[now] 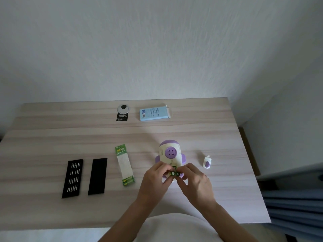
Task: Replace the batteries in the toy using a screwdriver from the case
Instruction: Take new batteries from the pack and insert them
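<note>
Here the hands, left hand (153,180) and right hand (195,182), pinch green batteries (173,173), half hiding the toy (170,152).

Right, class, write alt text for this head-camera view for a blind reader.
Left hand and right hand pinch green batteries at the near end of a purple-and-white toy on a wooden table; battery pack and bit case lie left.
</note>
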